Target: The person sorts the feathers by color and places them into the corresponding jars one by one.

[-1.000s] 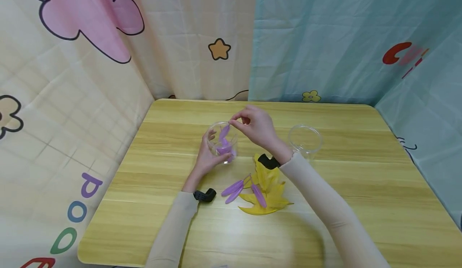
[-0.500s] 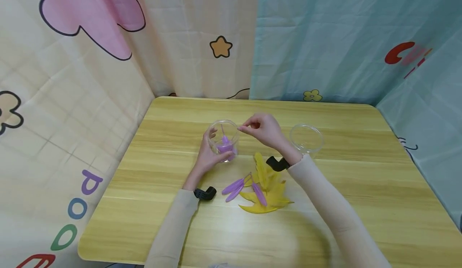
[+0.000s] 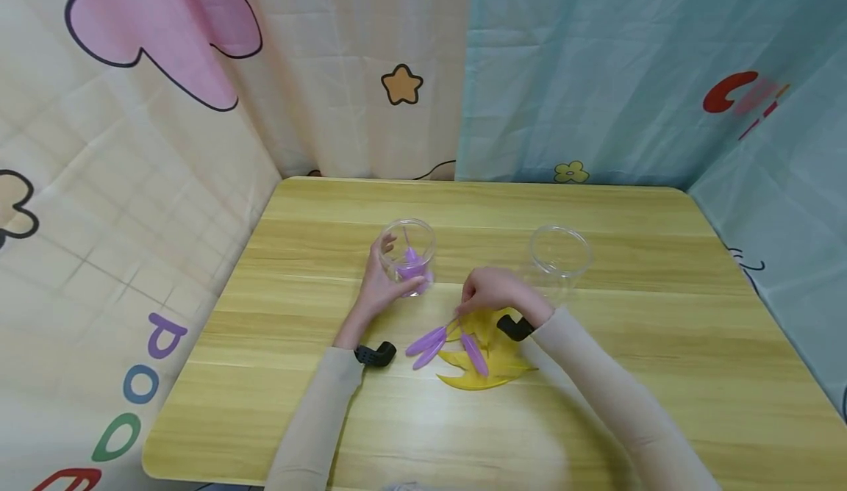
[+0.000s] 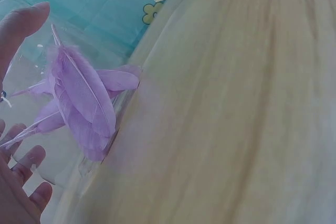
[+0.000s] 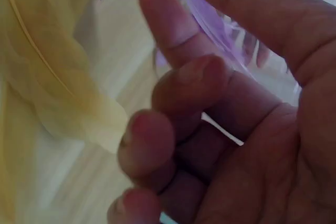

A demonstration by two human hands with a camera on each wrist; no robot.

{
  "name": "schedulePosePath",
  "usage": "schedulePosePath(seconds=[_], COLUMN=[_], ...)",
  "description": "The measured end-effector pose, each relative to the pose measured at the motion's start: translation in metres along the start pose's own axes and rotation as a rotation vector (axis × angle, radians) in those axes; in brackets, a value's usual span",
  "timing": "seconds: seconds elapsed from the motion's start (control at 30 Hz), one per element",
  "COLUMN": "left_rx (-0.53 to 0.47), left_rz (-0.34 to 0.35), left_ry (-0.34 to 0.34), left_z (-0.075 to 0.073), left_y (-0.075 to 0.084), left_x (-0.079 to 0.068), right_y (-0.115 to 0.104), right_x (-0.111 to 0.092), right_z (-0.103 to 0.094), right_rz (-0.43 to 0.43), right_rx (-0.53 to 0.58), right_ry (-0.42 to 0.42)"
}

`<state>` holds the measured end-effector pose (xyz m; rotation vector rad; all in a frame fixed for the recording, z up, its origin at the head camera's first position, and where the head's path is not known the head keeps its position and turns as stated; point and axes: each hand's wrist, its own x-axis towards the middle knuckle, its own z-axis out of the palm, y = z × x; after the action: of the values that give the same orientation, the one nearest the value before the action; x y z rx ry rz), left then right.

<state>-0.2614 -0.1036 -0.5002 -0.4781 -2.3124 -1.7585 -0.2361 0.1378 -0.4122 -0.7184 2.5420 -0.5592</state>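
Observation:
My left hand (image 3: 384, 281) holds a clear cup (image 3: 430, 245) with its fingers around the wall. Inside are several purple feathers (image 4: 84, 95), one with its quill pointing up toward the rim. My right hand (image 3: 491, 290) is low over the quills of loose purple feathers (image 3: 426, 344) on the table. In the right wrist view its thumb and index finger (image 5: 168, 19) are apart, with the other fingers bent and nothing visibly pinched. Yellow feathers (image 5: 42, 56) lie beneath the right hand and wrist, partly hidden; another purple feather (image 3: 473, 355) overlaps them.
A second clear round container (image 3: 559, 252) stands on the right of the wooden table (image 3: 662, 314). Patterned curtains (image 3: 556, 72) hang behind the table and along its sides. Each wrist wears a black camera mount (image 3: 375, 354).
My right hand has left the cup's rim and come down toward the loose feathers. The feather it pinched earlier is now in the cup. My left hand has stayed on the cup.

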Motion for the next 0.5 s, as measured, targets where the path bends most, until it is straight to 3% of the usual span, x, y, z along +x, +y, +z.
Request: schedulePosePath(seconds=[0.23, 0.5], left_rx=[0.009, 0.000], left_rz=[-0.003, -0.002], left_ry=[-0.005, -0.005], left_z=[0.000, -0.001], left_y=[0.001, 0.001], left_x=[0.000, 0.000], right_y=[-0.002, -0.001], right_x=[-0.001, 0.003], right_z=[0.023, 0.030], right_rz=[0.139, 0.188], right_rx=[-0.096, -0.108], right_ry=[-0.064, -0.043])
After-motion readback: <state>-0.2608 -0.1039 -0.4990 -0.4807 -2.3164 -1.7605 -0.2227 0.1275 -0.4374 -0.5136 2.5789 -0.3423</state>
